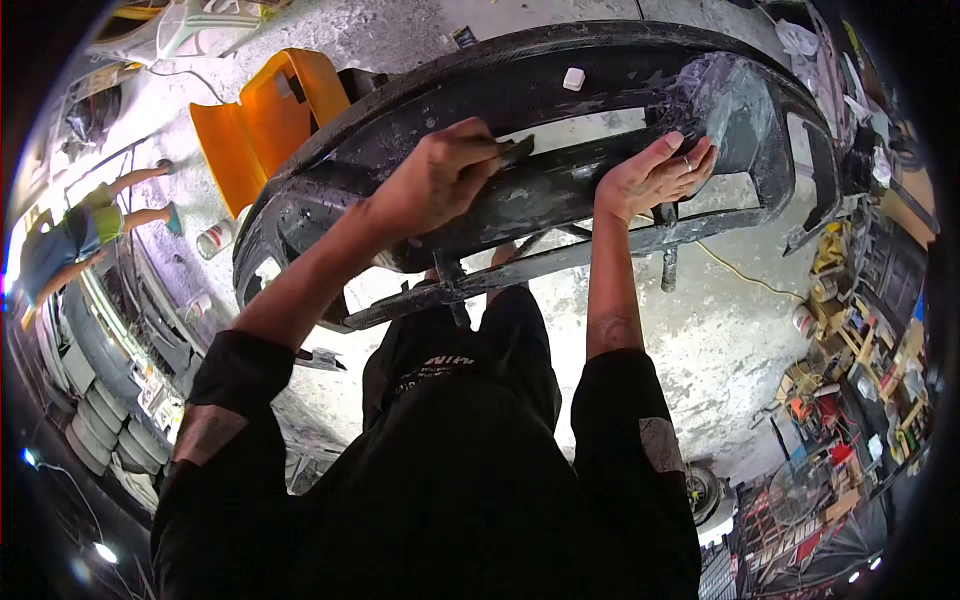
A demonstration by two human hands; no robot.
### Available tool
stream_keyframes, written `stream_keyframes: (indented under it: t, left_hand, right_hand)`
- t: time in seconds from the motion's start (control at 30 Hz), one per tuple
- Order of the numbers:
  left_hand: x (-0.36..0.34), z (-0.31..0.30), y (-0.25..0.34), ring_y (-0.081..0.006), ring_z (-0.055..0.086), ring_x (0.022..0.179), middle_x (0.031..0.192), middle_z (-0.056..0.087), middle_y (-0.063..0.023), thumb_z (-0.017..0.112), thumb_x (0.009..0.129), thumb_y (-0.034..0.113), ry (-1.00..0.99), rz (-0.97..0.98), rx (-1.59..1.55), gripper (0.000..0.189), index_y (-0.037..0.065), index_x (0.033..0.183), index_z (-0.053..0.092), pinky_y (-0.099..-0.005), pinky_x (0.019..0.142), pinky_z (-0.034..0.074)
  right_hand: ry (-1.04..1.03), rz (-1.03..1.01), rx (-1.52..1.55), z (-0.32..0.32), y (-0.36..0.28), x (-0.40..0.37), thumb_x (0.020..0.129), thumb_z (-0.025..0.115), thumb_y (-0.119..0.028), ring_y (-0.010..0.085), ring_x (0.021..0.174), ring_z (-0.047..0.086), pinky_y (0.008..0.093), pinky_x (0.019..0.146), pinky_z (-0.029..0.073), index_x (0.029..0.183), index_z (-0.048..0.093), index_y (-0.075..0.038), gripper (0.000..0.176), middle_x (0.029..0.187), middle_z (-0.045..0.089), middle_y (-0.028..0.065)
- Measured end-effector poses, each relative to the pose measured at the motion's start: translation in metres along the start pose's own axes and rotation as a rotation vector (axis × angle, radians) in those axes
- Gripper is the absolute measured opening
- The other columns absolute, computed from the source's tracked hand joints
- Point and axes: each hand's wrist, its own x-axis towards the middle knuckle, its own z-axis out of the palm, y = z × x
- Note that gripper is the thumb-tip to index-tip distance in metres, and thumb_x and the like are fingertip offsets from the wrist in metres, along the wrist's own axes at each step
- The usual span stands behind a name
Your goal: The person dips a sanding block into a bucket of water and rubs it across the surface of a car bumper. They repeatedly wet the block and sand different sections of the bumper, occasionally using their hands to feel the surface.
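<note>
Black car bumper (pixel 560 178), scuffed, pale grey smears at right end, cutouts showing floor, long curved edge away from wearer. Small dark flat piece (pixel 517 151), tilted, held at long cutout's left end.

The bare left hand (pixel 440 182) pinched a small, dark, flat piece (pixel 518 150) over a long, curved, black plastic bumper (pixel 510 212). The bare right hand (pixel 655 180), fingers extended and a ring on one, was at the bumper's grey-smeared end. A small white block (pixel 573 79) sat on the bumper, and an orange plastic chair (pixel 265 125) was near its left side, above pale, stained flooring (pixel 700 345).
</note>
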Motion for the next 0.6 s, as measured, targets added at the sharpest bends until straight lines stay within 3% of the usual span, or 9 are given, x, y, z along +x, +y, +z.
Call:
stream_keyframes:
  t: [0.1, 0.17, 0.3, 0.4, 0.47, 0.53, 0.57, 0.6]
  left_hand:
    - [0.026, 0.014, -0.007, -0.0288, 0.062, 0.079, 0.089, 0.060, -0.0158, 0.066, 0.090, -0.004, -0.054, 0.037, 0.057, 0.009, -0.005, 0.098, 0.070, -0.0421, 0.070, 0.050]
    - [0.075, 0.050, -0.005, -0.0292, 0.062, 0.073, 0.083, 0.058, -0.0141, 0.064, 0.087, -0.006, 0.046, 0.324, 0.033, 0.010, -0.003, 0.093, 0.071, -0.0411, 0.065, 0.051]
    - [0.022, 0.019, 0.001, -0.0300, 0.066, 0.076, 0.085, 0.061, -0.0149, 0.063, 0.089, -0.005, 0.072, 0.220, 0.082, 0.008, -0.003, 0.091, 0.071, -0.0425, 0.066, 0.053]
    - [-0.002, -0.003, 0.002, -0.0346, 0.069, 0.087, 0.091, 0.063, -0.0161, 0.065, 0.089, 0.001, 0.011, 0.041, 0.101, 0.005, 0.000, 0.085, 0.068, -0.0452, 0.073, 0.055]
    - [0.043, 0.030, 0.002, -0.0311, 0.062, 0.080, 0.087, 0.060, -0.0148, 0.067, 0.090, 0.001, 0.033, 0.240, 0.146, 0.006, -0.001, 0.094, 0.071, -0.0440, 0.070, 0.053]
    - [0.084, 0.058, 0.010, -0.0335, 0.061, 0.079, 0.083, 0.056, -0.0153, 0.067, 0.083, 0.001, 0.022, 0.226, 0.014, 0.011, -0.002, 0.079, 0.058, -0.0440, 0.070, 0.051]
    - [0.090, 0.071, 0.005, -0.0326, 0.061, 0.079, 0.083, 0.056, -0.0149, 0.068, 0.081, -0.003, 0.141, 0.273, 0.008, 0.011, -0.003, 0.078, 0.057, -0.0425, 0.069, 0.050]
    - [0.083, 0.059, 0.003, -0.0310, 0.061, 0.078, 0.083, 0.057, -0.0145, 0.068, 0.083, -0.002, 0.107, 0.287, -0.013, 0.007, -0.003, 0.082, 0.061, -0.0413, 0.068, 0.050]
  right_hand:
    - [-0.003, -0.011, -0.008, 0.000, 0.005, 0.003, 0.107, 0.034, -0.059, 0.0409, 0.146, 0.032, 0.0585, 0.115, 0.025, 0.150, 0.043, 0.002, 0.075, 0.156, 0.037, 0.0242]
    - [-0.018, 0.029, -0.006, -0.002, 0.006, 0.004, 0.107, 0.034, -0.059, 0.0412, 0.146, 0.032, 0.0591, 0.117, 0.022, 0.151, 0.042, 0.002, 0.076, 0.157, 0.036, 0.0245]
    - [-0.034, 0.018, 0.004, -0.005, 0.002, 0.003, 0.106, 0.033, -0.060, 0.0417, 0.150, 0.026, 0.0601, 0.119, 0.019, 0.152, 0.041, 0.002, 0.077, 0.159, 0.033, 0.0240]
    - [-0.026, 0.033, -0.005, -0.003, 0.000, 0.005, 0.106, 0.033, -0.060, 0.0422, 0.150, 0.025, 0.0598, 0.119, 0.019, 0.151, 0.041, 0.001, 0.077, 0.159, 0.033, 0.0239]
    - [0.008, -0.008, -0.015, 0.001, 0.007, 0.002, 0.105, 0.037, -0.060, 0.0425, 0.148, 0.029, 0.0587, 0.119, 0.020, 0.150, 0.042, 0.001, 0.075, 0.157, 0.036, 0.0240]
    - [0.060, -0.056, -0.052, 0.005, 0.020, 0.004, 0.107, 0.039, -0.056, 0.0411, 0.143, 0.037, 0.0554, 0.116, 0.027, 0.147, 0.046, 0.001, 0.069, 0.152, 0.042, 0.0237]
    - [0.090, -0.109, -0.069, 0.009, 0.028, 0.005, 0.107, 0.040, -0.055, 0.0399, 0.141, 0.040, 0.0538, 0.115, 0.030, 0.145, 0.048, 0.001, 0.068, 0.150, 0.044, 0.0233]
    - [0.063, -0.045, -0.011, 0.005, 0.019, 0.005, 0.107, 0.040, -0.054, 0.0400, 0.141, 0.040, 0.0536, 0.115, 0.030, 0.145, 0.048, 0.002, 0.068, 0.151, 0.044, 0.0238]
